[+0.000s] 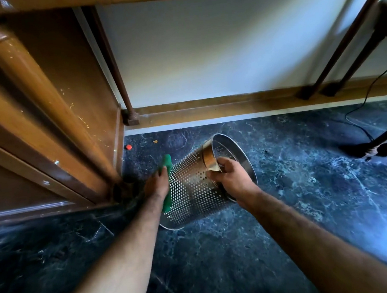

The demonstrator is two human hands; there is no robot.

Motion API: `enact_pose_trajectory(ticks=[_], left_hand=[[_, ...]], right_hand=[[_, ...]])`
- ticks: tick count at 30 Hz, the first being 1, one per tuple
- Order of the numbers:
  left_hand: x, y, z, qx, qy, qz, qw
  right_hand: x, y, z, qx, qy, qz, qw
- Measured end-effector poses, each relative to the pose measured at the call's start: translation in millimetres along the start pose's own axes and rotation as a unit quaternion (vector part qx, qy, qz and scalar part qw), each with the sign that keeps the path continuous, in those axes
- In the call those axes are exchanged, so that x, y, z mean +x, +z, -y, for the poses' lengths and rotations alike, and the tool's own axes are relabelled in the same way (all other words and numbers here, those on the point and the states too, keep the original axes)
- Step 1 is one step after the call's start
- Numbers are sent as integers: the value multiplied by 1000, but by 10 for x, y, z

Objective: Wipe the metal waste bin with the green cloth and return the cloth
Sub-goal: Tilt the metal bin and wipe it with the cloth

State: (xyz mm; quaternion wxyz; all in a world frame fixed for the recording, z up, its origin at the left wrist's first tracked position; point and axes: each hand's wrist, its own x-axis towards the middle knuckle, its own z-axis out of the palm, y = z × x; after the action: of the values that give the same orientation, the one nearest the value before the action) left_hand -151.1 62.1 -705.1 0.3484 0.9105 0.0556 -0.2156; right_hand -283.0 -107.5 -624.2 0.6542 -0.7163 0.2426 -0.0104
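A perforated metal waste bin (192, 189) is tilted on the dark marble floor, its open mouth turned up and to the right. My right hand (231, 178) grips the bin's smooth upper rim, thumb on the outside. My left hand (157, 185) presses the green cloth (166, 165) flat against the bin's left outer wall; the cloth shows above my fingers and below my palm, the rest is hidden under the hand.
A brown wooden cabinet (44, 127) stands close on the left. Table legs (120, 82) rise by the white wall behind. A chair foot (377, 147) and a black cable (359, 116) lie at the right. A small red object (129, 147) sits near the cabinet corner.
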Motion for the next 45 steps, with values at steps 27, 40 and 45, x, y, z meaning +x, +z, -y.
enact_pose_trajectory(ticks=[27,40,45], left_hand=[[-350,-235,-282,-602,-129,-48,786],[-495,-274,-438,-677,-124,32,725],[-473,-353,-591,-697,-103,15,709]], right_hand=[[145,36,164,-506,-120,78,851],[163,136,74,-557,-120,93,817],[103,45,188,-478,-247,112,835]])
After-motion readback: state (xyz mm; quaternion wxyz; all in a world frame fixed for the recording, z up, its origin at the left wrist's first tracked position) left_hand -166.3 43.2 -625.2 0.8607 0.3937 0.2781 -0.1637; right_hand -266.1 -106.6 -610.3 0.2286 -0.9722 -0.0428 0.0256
